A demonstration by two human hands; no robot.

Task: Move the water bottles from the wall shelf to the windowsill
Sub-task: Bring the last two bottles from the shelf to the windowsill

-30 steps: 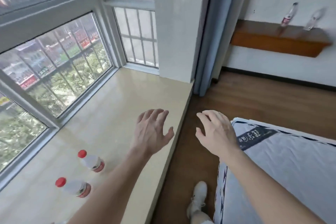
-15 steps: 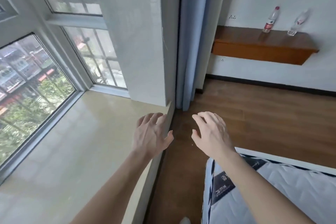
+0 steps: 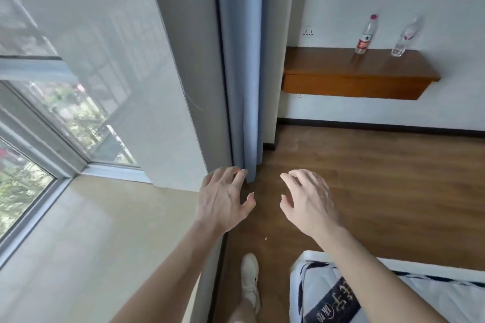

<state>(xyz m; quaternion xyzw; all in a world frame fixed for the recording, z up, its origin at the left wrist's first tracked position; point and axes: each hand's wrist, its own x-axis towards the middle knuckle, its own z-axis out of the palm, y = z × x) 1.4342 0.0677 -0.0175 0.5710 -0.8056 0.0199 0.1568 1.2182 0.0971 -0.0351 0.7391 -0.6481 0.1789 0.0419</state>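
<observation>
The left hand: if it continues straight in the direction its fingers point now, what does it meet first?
Most likely the blue curtain: the left hand has its fingertips just short of the hem. Depth is unclear, so it could pass beside it toward the wall.

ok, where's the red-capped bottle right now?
In the head view, the red-capped bottle stands upright on the wooden wall shelf, upper right, just left of the clear bottle and right of the wall socket.

View swung right: two bottles on the windowsill [image 3: 91, 231] near left gone from view. Wall shelf [image 3: 351, 78] with red-capped bottle [image 3: 365, 35] and clear bottle [image 3: 404, 38] now nearer, larger. White shoe [image 3: 249, 279] back in view.
</observation>
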